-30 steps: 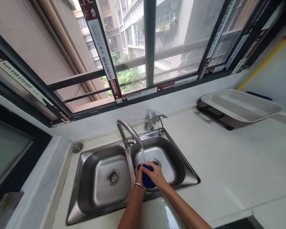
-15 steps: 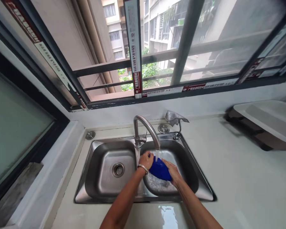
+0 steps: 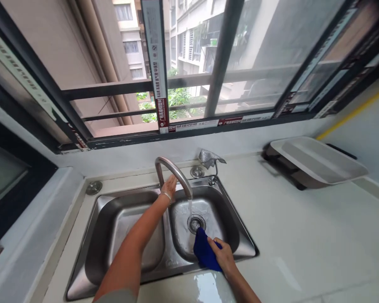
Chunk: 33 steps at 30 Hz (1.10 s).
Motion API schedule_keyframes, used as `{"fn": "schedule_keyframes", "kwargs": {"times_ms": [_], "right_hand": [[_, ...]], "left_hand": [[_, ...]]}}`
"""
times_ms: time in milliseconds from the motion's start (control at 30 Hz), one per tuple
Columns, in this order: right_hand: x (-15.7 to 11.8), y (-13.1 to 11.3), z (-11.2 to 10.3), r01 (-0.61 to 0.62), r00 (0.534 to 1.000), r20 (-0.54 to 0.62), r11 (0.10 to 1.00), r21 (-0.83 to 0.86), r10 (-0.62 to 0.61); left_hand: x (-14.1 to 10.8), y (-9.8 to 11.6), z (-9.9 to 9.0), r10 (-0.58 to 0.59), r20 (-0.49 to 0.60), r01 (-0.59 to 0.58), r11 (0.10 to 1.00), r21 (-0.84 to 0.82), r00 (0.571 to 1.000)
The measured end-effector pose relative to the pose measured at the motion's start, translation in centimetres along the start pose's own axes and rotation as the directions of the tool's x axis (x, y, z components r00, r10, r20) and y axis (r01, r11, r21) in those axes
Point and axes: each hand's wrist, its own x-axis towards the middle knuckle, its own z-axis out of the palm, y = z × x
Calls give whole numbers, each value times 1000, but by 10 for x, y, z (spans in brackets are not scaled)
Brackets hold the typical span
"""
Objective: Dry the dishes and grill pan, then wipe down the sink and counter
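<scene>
The left hand [image 3: 169,185] reaches across the double sink [image 3: 91,235] to the base of the curved faucet [image 3: 173,170]; its fingers lie at the faucet stem, and whether they are closed on it cannot be determined. Water runs from the spout into the right basin. The right hand [image 3: 222,256] has its fingers clamped on a blue cloth [image 3: 204,252], held at the front rim of the right basin, near the drain [image 3: 196,222]. A white tray [image 3: 318,160] sits on the worktop [image 3: 303,235], well apart to the right.
</scene>
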Motion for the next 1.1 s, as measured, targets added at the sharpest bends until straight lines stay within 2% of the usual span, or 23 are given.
{"fn": "schedule_keyframes", "kwargs": {"times_ms": [133,300,567,767,1100], "right_hand": [[0,-6,0,13,1000,15,1000,-18,-13],[1,-2,0,28,1000,-7,1000,7,-28],[1,-5,2,100,995,-18,995,-21,-100],[3,-9,6,95,995,-26,995,-40,-96],[6,-4,9,98,993,-49,991,-92,-103]], "left_hand": [[1,-8,2,8,92,-16,996,87,996],[11,-9,1,-46,174,12,981,194,984],[11,-4,-18,-91,229,24,959,282,969],[14,-7,-30,-33,268,-38,966,256,963],[17,-8,-35,-38,294,-8,988,154,955]]}}
